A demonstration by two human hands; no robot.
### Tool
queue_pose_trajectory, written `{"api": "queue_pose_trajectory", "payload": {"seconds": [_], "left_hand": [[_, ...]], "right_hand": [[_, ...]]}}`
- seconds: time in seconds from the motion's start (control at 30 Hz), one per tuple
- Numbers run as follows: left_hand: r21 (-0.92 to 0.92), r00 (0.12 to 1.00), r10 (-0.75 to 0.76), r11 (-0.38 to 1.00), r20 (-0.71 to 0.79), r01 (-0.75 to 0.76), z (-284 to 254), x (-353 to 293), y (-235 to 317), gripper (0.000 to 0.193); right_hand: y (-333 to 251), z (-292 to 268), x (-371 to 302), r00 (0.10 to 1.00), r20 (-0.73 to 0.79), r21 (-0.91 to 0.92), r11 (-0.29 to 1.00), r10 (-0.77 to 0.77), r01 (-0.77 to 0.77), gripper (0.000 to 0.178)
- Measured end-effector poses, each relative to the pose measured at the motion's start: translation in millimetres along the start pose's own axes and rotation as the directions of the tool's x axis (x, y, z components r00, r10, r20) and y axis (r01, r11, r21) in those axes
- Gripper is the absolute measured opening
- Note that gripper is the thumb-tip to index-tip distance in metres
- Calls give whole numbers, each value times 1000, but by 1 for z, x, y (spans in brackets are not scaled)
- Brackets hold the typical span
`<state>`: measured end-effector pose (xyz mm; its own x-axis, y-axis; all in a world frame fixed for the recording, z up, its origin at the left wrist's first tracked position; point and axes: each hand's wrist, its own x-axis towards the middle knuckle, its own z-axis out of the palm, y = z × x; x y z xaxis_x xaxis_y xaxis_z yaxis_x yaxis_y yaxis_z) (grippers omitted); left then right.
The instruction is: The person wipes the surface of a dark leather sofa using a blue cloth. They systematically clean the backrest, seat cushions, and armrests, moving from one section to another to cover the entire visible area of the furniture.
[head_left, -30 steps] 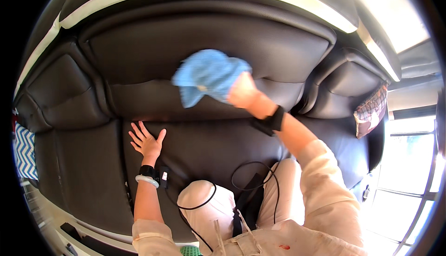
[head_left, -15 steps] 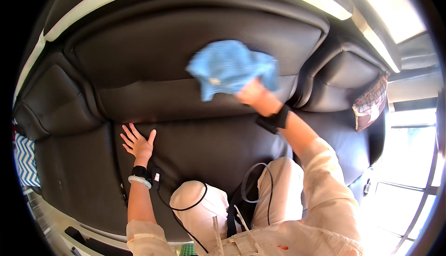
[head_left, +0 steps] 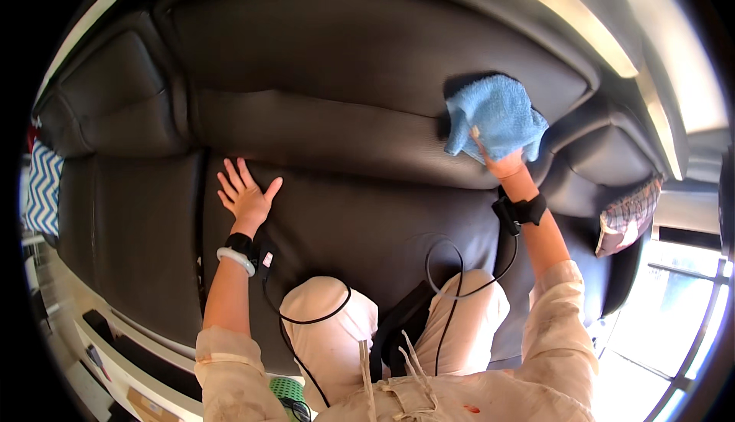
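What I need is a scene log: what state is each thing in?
Left hand: open, fingers spread on the sofa
Right hand: holding the cloth, fingers mostly hidden
Cloth: crumpled
Cables: loosely looped
Plaid pillow: tilted
Chevron pillow: partly cut off
Bracelet: worn, left wrist
Sleeves: pushed up

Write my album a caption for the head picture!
Right hand holds a blue cloth against the sofa backrest, left hand spread on the seat.

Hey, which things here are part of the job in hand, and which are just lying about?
In use:
- Blue terry cloth, in the right hand
- Dark brown sofa, with the left hand spread on its seat

Lying about:
- Chevron cushion, far left
- Checked cushion, far right
- Green perforated item, lower edge
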<state>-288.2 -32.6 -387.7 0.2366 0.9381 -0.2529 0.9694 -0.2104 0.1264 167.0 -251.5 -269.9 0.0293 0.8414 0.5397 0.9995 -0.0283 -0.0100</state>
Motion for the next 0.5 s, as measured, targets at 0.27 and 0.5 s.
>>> {"api": "queue_pose_trajectory", "payload": {"seconds": [0.27, 0.5], "left_hand": [[-9, 1000, 4, 1000, 21, -4, -5, -2, 10, 116], [-36, 1000, 0, 999, 23, 1, -2, -3, -2, 116]], "right_hand": [[-176, 98, 179, 988, -126, 642, 752, -86, 148, 40], [-228, 108, 191, 830, 229, 8, 854, -508, 520, 33]]}}
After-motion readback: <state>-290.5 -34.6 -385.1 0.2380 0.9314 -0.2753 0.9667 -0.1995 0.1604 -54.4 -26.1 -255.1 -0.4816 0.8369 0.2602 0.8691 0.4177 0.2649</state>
